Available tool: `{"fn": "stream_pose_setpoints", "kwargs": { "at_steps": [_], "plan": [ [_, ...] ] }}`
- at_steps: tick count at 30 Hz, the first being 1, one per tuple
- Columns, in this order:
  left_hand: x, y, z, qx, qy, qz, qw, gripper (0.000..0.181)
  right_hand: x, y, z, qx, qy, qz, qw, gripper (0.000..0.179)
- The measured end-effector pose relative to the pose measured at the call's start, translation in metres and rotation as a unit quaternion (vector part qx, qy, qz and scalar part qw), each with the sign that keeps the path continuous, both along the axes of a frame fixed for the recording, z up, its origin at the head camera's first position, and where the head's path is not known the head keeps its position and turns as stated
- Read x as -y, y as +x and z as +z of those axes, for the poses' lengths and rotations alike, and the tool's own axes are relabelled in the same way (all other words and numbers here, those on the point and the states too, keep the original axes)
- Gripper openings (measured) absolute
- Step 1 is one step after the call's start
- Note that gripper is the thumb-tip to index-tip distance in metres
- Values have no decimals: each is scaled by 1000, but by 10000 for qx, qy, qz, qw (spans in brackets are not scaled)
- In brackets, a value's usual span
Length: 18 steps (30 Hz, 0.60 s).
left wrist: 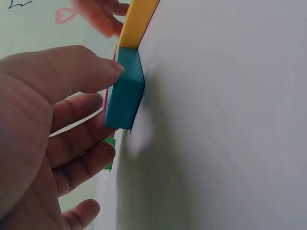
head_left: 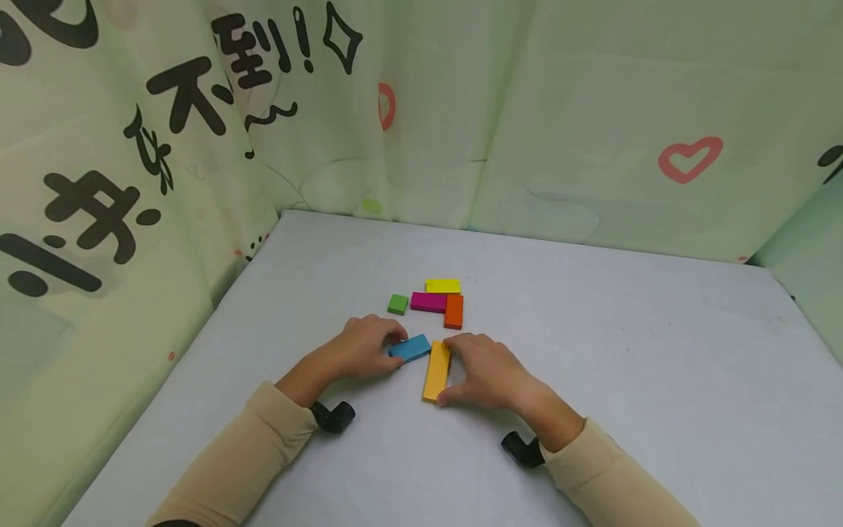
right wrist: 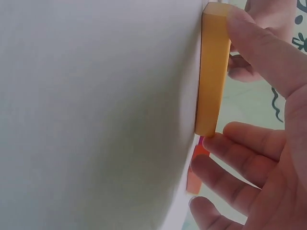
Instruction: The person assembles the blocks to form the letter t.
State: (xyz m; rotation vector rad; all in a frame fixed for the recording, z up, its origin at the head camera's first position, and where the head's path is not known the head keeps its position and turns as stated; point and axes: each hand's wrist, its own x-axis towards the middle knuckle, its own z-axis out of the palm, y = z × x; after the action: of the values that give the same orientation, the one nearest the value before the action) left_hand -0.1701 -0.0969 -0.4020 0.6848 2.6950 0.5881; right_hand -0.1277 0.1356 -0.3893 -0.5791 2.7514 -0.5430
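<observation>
while the green block, magenta block, yellow block and orange block lie farther across the table, your left hand pinches the blue block between thumb and fingers; just beside it, your right hand grips the amber block by its ends.

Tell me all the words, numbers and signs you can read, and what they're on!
"不" on the green curtain
"到!" beside it, also on the curtain
Signs on the curtain: a pink heart outline and a black four-pointed star outline
Other big black characters on the curtain: folded, slanted or cut off, so I can't read them surely
Blocks: no writing I can make out
Numbers: none I can read
</observation>
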Motion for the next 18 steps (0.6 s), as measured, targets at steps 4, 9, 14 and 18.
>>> {"fn": "stream_pose_setpoints", "kwargs": {
  "at_steps": [4,9,14,18],
  "plan": [
    [8,0,1,-40,23,63,10000,33,4,2,-1,8,37,22,10000,83],
    [18,-2,-1,-91,17,79,9999,33,10,4,-2,-3,145,42,9999,84],
    [24,-7,-2,-106,51,54,9999,33,17,7,-1,-86,201,141,9997,83],
    [27,-10,0,-25,35,82,10000,33,23,9,1,-109,158,271,9994,82]
  ]
}}
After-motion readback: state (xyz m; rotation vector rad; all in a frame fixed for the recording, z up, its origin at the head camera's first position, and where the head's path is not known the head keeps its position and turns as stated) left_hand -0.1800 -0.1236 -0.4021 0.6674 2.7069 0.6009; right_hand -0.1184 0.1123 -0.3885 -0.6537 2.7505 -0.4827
